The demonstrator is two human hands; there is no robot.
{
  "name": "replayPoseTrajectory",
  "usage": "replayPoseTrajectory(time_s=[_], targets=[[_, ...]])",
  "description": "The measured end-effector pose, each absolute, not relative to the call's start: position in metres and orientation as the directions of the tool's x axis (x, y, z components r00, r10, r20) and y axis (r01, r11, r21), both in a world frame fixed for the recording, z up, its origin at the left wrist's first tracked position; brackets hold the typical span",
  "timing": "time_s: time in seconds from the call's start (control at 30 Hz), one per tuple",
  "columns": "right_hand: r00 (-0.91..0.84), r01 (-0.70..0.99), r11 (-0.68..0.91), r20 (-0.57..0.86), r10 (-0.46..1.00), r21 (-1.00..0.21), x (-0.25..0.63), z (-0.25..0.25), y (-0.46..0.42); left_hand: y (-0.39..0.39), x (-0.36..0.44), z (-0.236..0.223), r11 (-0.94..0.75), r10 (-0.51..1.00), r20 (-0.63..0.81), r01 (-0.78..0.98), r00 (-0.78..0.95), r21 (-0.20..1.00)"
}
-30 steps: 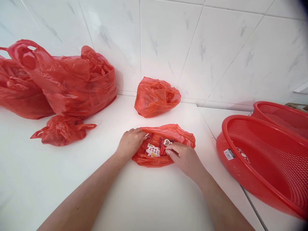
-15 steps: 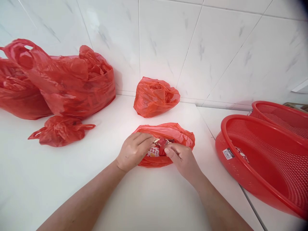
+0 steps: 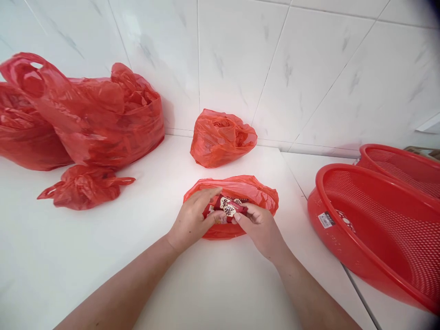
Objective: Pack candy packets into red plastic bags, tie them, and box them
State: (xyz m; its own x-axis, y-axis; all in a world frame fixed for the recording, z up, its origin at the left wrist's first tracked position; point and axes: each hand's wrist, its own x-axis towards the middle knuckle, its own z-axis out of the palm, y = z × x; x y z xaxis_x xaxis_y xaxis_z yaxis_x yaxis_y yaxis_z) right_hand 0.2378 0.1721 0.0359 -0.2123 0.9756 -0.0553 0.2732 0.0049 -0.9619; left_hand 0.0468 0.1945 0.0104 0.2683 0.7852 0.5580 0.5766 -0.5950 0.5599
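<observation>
A small dark red snack packet (image 3: 228,207) with cream lettering is pinched at its right end between the thumb and fingers of my right hand (image 3: 263,229). It is just over the mouth of an opened red plastic bag (image 3: 259,190), with more wrapped packets visible inside. My left hand (image 3: 190,217) reaches over the bag's left side, thumb and fingers apart around the packet's left end. Whether it touches the packet is hard to make out. Part of the bag's contents is hidden under both hands.
Behind the opened bag, a crumpled red bag (image 3: 223,140) stands by the tiled wall (image 3: 237,55). Large full red bags (image 3: 113,123) and a small knotted one (image 3: 89,185) are at left. Two red perforated baskets (image 3: 323,201) occupy the right side of the white table (image 3: 213,284).
The dark red packet has come up into clear view, held in my right hand. My left thumb has spread away from its fingers.
</observation>
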Motion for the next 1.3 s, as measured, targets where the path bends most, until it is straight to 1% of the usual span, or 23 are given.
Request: replayPoseTrajectory(time_s=[0.07,0.13,0.23,0.37,0.5,0.6,0.7,0.8,0.9,0.97,1.03,1.1,1.2,1.3], targets=[[-0.21,0.313,0.01,-0.059,0.976,-0.95,0.238,0.034,0.172,0.193,0.047,0.009,-0.512,0.855,0.464,0.529,0.232,0.677],[-0.203,0.35,0.017,-0.058,0.978,-0.937,0.238,0.033,0.172,0.192,0.048,0.009,-0.447,0.895,0.388,0.459,0.221,0.768],[-0.192,0.39,0.024,-0.056,0.98,-0.921,0.237,0.032,0.172,0.19,0.051,0.01,-0.406,0.913,0.348,0.408,0.212,0.818],[-0.194,0.419,0.065,-0.02,0.981,-0.906,0.236,0.034,0.172,0.189,0.051,0.012,-0.414,0.91,0.371,0.404,0.184,0.815],[-0.18,0.45,0.154,0.079,0.981,-0.879,0.235,0.038,0.17,0.187,0.051,0.013,-0.473,0.88,0.434,0.439,0.193,0.764],[-0.19,0.422,0.215,0.146,0.971,-0.881,0.236,0.038,0.169,0.186,0.051,0.013,-0.519,0.853,0.474,0.445,0.217,0.73],[-0.151,0.354,0.235,0.193,0.97,-0.905,0.237,0.035,0.17,0.186,0.051,0.013,-0.523,0.851,0.485,0.424,0.202,0.74],[-0.093,0.266,0.173,0.154,0.984,-0.948,0.239,0.03,0.172,0.188,0.05,0.013,-0.449,0.893,0.409,0.4,0.186,0.799],[-0.082,0.208,0.075,0.059,0.995,-0.975,0.237,0.026,0.173,0.189,0.05,0.015,-0.385,0.918,0.309,0.381,0.247,0.84],[-0.121,0.21,0.051,0.026,0.992,-0.976,0.235,0.025,0.172,0.189,0.052,0.017,-0.395,0.902,0.281,0.368,0.327,0.842],[-0.167,0.247,0.082,0.041,0.985,-0.966,0.235,0.026,0.172,0.188,0.053,0.019,-0.399,0.892,0.267,0.361,0.364,0.843],[-0.169,0.306,0.127,0.077,0.983,-0.944,0.236,0.027,0.172,0.188,0.053,0.02,-0.365,0.913,0.251,0.369,0.321,0.855],[-0.114,0.375,0.168,0.134,0.984,-0.911,0.241,0.029,0.175,0.192,0.05,0.019,-0.311,0.948,0.251,0.4,0.197,0.862],[-0.066,0.404,0.175,0.163,0.984,-0.898,0.244,0.032,0.177,0.198,0.043,0.017,-0.304,0.952,0.282,0.478,0.119,0.824]])
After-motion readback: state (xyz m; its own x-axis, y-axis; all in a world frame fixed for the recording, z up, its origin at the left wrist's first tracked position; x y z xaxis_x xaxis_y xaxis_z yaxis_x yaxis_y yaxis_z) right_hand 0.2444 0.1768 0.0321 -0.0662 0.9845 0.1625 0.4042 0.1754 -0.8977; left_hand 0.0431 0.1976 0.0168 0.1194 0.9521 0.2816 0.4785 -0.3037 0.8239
